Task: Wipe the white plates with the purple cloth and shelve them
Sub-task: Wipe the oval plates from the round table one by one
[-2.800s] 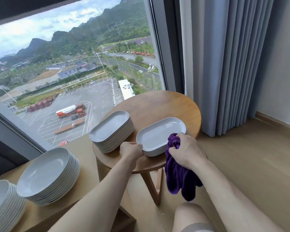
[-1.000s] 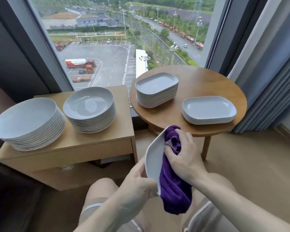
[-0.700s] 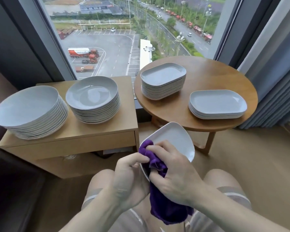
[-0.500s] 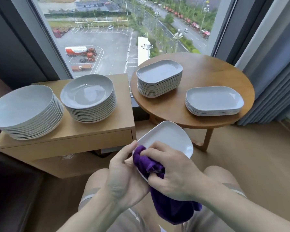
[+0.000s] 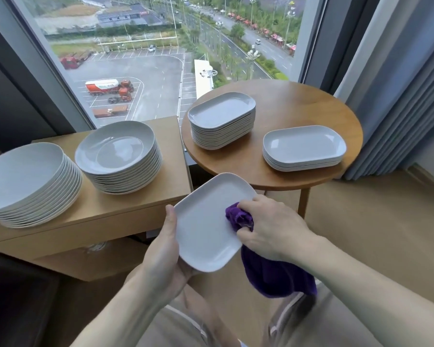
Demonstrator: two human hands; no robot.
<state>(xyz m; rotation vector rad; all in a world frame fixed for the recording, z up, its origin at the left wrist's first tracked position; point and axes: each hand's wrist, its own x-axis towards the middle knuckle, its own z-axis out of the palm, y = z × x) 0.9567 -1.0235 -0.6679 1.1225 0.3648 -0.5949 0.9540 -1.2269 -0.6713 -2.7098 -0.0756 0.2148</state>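
A white rectangular plate (image 5: 206, 226) is held over my lap, its face turned up towards me. My left hand (image 5: 166, 256) grips its left and lower edge, thumb along the rim. My right hand (image 5: 271, 229) clutches a bunched purple cloth (image 5: 268, 269) and presses it onto the plate's right side; the rest of the cloth hangs below the hand. On the round wooden table (image 5: 296, 106) stand a tall stack of rectangular plates (image 5: 221, 118) and a lower stack (image 5: 303, 146).
A low wooden cabinet (image 5: 105, 216) at the left carries two stacks of round white plates (image 5: 118, 154), the other stack (image 5: 25, 181) at the far left. A large window is behind, a grey curtain (image 5: 398, 83) at the right, wooden floor beyond the table.
I lifted one plate off the right stack on the table and brought it to my lap. The cloth has since slid from the plate's lower left to its right side, uncovering the face.
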